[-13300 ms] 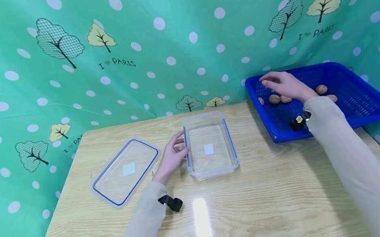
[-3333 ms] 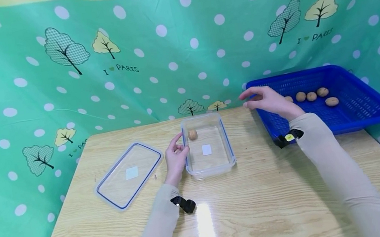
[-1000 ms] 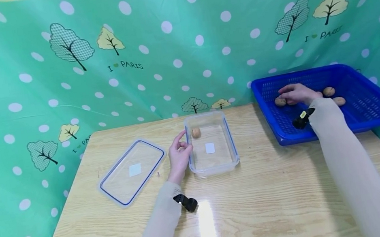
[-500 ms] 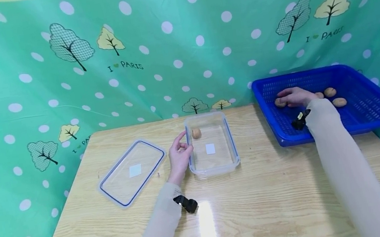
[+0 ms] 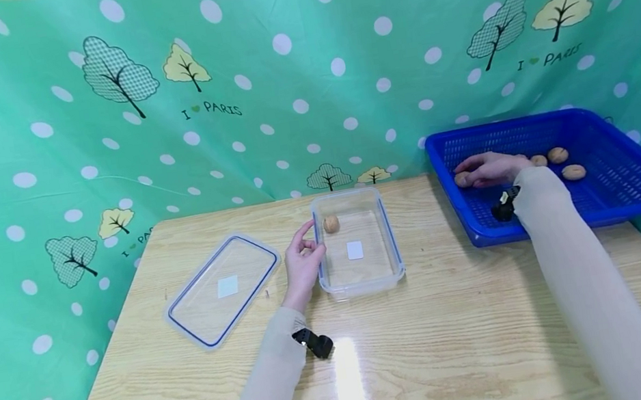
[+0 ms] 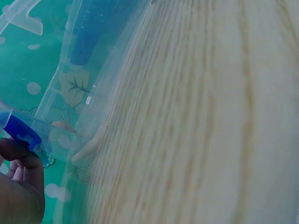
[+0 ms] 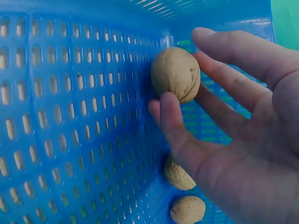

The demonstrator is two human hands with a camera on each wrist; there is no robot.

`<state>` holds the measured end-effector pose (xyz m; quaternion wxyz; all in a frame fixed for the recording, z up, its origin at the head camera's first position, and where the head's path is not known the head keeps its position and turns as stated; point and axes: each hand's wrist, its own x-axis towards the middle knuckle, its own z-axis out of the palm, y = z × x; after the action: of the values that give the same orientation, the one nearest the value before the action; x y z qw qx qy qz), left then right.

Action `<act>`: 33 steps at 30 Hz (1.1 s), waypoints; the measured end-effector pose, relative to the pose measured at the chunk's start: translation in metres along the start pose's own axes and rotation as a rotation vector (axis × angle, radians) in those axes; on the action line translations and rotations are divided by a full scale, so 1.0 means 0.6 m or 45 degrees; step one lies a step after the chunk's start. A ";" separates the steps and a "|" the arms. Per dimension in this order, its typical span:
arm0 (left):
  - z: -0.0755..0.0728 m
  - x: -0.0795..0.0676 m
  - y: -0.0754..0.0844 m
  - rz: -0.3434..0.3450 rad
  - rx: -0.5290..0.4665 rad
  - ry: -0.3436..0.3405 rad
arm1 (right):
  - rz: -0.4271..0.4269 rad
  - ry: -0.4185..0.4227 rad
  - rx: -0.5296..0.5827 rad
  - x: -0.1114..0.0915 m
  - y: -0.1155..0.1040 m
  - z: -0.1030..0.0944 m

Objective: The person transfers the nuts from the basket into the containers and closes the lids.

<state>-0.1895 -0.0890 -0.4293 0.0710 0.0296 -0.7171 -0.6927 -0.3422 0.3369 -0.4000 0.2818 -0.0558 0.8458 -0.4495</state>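
Note:
My left hand (image 5: 303, 266) grips the left side of a clear plastic food container (image 5: 364, 285). In the left wrist view its fingers are curled at the container's blue latch (image 6: 21, 130). One walnut (image 5: 331, 224) lies inside, near the back left corner. Inside the blue basket (image 5: 639, 207), my right hand (image 5: 493, 169) has its fingers around a walnut (image 7: 174, 74) by the left wall. More walnuts (image 5: 573, 172) rest on the basket floor to the right of this hand. Part of the basket floor is hidden under the hand and sleeve.
A clear lid (image 5: 201, 314) with a blue seal lies flat on the wooden table (image 5: 442, 348), left of the container. Behind the table hangs a green dotted cloth (image 5: 258, 112). The basket stands at the back right, against the cloth.
Since 3.3 seconds ago my right hand has moved from the basket's left rim into it. In the last half second hand and walnut shifted left. My left hand stays at the container.

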 end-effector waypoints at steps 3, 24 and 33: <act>0.000 0.000 0.000 -0.001 0.000 -0.001 | -0.024 0.020 0.011 -0.001 0.001 0.000; -0.001 0.000 0.002 -0.021 0.006 -0.004 | -0.159 0.178 0.008 -0.018 -0.013 0.001; -0.002 0.000 0.001 -0.013 -0.001 -0.011 | -0.190 0.222 -0.029 -0.028 -0.019 -0.001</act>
<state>-0.1891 -0.0904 -0.4287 0.0643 0.0303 -0.7170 -0.6935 -0.3304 0.3363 -0.3838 0.1722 -0.0827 0.8656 -0.4629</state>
